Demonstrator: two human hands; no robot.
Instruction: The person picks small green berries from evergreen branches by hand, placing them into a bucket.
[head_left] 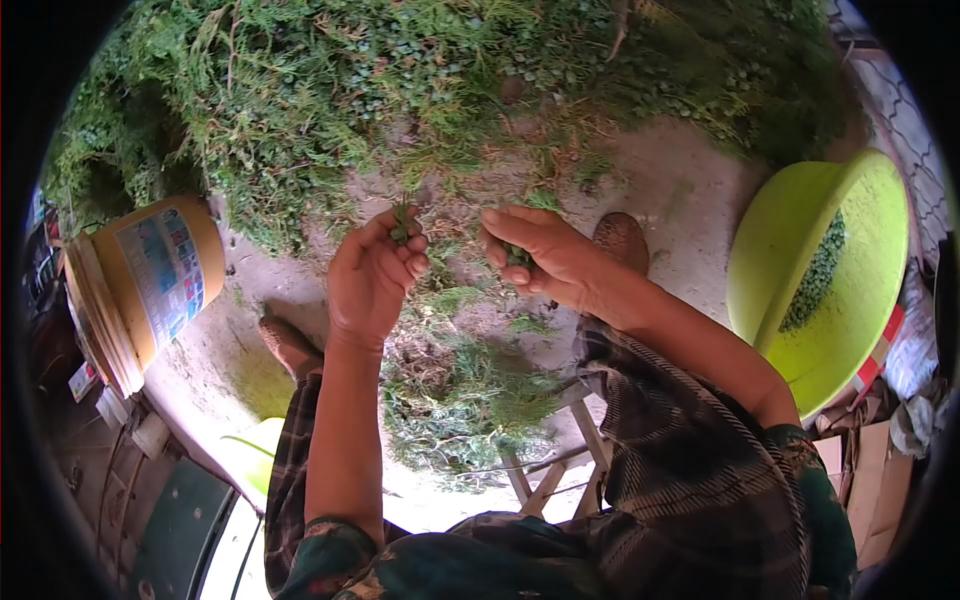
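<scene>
My left hand is closed, pinching a small green conifer sprig between thumb and fingers. Facing it a short way to the right, my right hand curls around some small green cones that show at its fingers. The two hands are apart, above the floor. A big heap of cut conifer branches with clusters of bluish-green cones lies beyond them. Below the hands, between my legs, is a smaller pile of green clippings.
A lime-green basin at the right holds many green cones. A yellow bucket lies at the left. Part of another lime-green container shows at lower left. Wooden slats are below me, cardboard at lower right.
</scene>
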